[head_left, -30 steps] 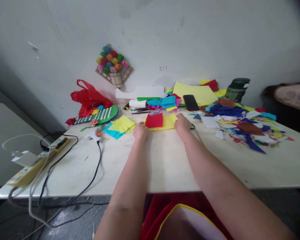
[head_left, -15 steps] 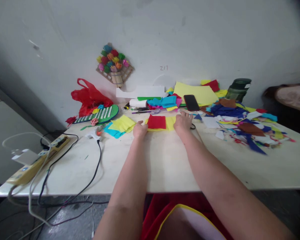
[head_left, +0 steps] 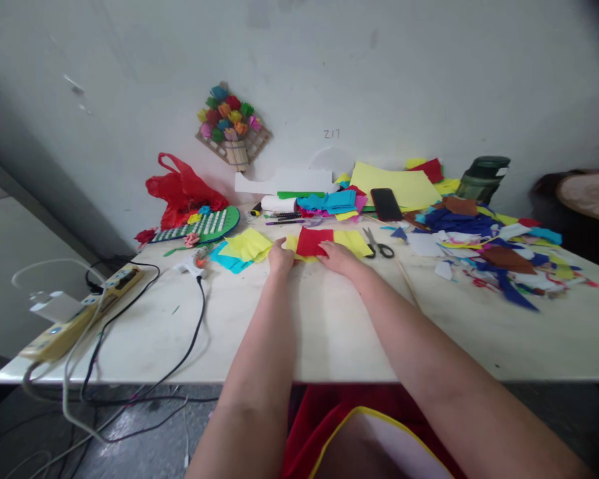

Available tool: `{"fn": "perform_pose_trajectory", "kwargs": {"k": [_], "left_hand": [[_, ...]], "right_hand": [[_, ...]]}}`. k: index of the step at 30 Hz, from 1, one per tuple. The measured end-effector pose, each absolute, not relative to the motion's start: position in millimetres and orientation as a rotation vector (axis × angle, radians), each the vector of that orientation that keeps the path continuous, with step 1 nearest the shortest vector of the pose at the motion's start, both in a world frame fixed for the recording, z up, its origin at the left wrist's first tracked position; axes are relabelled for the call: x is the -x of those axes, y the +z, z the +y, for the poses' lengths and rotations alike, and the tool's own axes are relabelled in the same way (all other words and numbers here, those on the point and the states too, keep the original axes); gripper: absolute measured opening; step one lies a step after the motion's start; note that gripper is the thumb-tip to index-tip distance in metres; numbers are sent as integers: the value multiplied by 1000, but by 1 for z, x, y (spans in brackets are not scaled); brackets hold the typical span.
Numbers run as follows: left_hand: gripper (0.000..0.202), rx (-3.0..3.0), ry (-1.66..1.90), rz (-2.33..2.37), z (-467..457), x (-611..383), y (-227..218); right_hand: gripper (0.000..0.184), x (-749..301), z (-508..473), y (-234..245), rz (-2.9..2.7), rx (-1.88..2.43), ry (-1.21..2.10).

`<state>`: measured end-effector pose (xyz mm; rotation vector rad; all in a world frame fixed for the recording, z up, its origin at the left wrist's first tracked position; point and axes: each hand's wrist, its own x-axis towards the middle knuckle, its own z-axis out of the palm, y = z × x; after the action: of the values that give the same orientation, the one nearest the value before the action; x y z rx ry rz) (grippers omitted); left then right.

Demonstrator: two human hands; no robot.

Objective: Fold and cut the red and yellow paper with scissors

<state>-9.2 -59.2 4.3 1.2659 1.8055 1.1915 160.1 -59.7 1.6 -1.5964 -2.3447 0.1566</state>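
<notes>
A strip of yellow crepe-like paper [head_left: 352,243] lies flat on the table, with a red square piece [head_left: 314,241] on top near its middle. My left hand [head_left: 280,258] rests at the strip's left end, thumb apart from the fingers. Stretched out flat, the fingers of my right hand [head_left: 340,258] touch the lower right part of the red piece. Black-handled scissors [head_left: 378,246] lie just beyond the strip's right end. To the left of my left hand are loose yellow sheets [head_left: 249,245] over blue ones [head_left: 232,261].
At left lie a glue gun [head_left: 194,265] with its cable and a power strip [head_left: 80,319]. A red plastic bag [head_left: 182,189] stands behind. Toward the right are a phone [head_left: 386,204], a thin stick [head_left: 406,283], a scrap pile [head_left: 504,246] and a green bottle [head_left: 483,179].
My right hand has moved left from the yellow strip's right end onto the red piece, uncovering the scissors. My left hand stays at the left end.
</notes>
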Motion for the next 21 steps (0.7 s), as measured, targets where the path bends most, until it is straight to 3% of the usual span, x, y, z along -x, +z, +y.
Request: {"fn": "perform_pose_trajectory", "kwargs": {"k": [3,15,21], "left_hand": [[70,-1225,1212,1645,-57,4,2],[49,-1153,1153,1621,-60,1,8],[49,-1305,1153,1569,-60,6,1]], "right_hand": [[46,-170,-60,7,-2310,1628,179],[35,-170,-56,4,-2329,1523,66],[40,-163,-59,5,-2318,1626,38]]}}
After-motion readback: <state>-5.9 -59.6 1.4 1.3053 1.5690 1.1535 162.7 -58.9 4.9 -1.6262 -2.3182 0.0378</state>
